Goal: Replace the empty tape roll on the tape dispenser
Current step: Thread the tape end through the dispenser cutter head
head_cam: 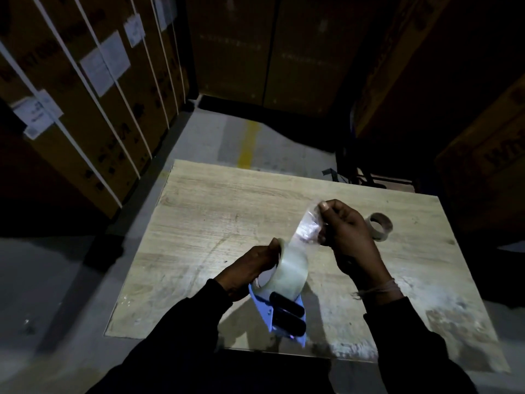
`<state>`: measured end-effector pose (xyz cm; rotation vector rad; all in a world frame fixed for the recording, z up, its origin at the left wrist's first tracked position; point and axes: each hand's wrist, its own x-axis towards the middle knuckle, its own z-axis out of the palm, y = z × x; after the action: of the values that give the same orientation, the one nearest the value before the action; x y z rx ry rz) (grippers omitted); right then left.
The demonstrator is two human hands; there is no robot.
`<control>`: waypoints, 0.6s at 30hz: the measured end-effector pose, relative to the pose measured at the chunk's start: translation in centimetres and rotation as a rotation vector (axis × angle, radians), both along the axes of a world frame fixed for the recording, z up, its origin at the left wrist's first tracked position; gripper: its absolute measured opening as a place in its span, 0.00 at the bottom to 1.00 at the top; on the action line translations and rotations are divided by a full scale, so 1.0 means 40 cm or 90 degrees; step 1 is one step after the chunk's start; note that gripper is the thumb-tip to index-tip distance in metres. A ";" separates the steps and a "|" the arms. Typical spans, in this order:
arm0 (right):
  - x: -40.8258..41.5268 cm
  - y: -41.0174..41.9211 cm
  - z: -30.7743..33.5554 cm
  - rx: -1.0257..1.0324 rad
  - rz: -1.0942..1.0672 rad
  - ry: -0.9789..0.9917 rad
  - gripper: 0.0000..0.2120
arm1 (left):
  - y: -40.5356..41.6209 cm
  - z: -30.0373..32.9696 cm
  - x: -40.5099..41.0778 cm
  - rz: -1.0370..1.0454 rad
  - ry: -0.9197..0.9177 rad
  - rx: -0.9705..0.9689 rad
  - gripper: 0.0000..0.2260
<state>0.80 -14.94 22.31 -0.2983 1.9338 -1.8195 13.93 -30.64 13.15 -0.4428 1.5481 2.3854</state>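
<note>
A full roll of clear tape (287,273) sits in a blue tape dispenser (265,307) with two black rollers, held just above the wooden table (204,223). My left hand (250,268) grips the roll from its left side. My right hand (345,234) is raised to the right of it and pinches the free end of the tape (305,226), which stretches up from the roll as a clear strip. An empty brown cardboard tape core (379,226) lies on the table behind my right hand.
Tall cardboard boxes with white straps and paper labels (85,109) stand to the left. More boxes (468,137) rise at the back and right. Grey floor with a yellow line (247,146) lies beyond the table. The scene is dim.
</note>
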 end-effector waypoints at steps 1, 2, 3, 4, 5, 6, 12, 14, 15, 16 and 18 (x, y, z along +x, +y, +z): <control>-0.005 0.003 0.000 0.000 -0.009 0.012 0.11 | 0.000 -0.005 0.004 0.015 -0.006 -0.017 0.31; -0.006 0.007 0.006 -0.015 -0.006 0.022 0.11 | 0.001 -0.010 0.008 0.041 -0.017 -0.012 0.34; -0.006 0.012 0.017 -0.033 0.009 0.040 0.11 | 0.006 -0.012 0.012 0.065 -0.029 0.007 0.38; -0.002 0.019 0.034 -0.049 0.033 0.066 0.10 | 0.010 -0.017 0.016 0.082 -0.036 0.040 0.40; 0.001 0.026 0.048 -0.047 0.061 0.100 0.10 | 0.014 -0.020 0.019 0.108 -0.047 0.075 0.37; 0.006 0.032 0.063 -0.036 0.092 0.136 0.10 | 0.017 -0.025 0.022 0.131 -0.075 0.100 0.32; 0.055 0.047 0.119 0.040 0.220 0.258 0.10 | 0.011 -0.046 0.026 0.123 -0.120 0.239 0.28; 0.058 0.044 0.115 0.032 0.202 0.250 0.10 | 0.010 -0.046 0.025 0.120 -0.114 0.204 0.28; 0.054 0.040 0.107 0.023 0.177 0.237 0.10 | 0.010 -0.044 0.022 0.105 -0.101 0.178 0.30; 0.047 0.037 0.097 0.014 0.146 0.222 0.11 | 0.009 -0.045 0.021 0.090 -0.084 0.152 0.32; 0.034 0.030 0.073 -0.002 0.091 0.188 0.12 | 0.007 -0.047 0.015 0.067 -0.066 0.106 0.34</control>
<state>2.15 -13.76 25.23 -0.7235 2.0423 -1.7640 14.55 -30.36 11.26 -0.6145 1.3012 2.5016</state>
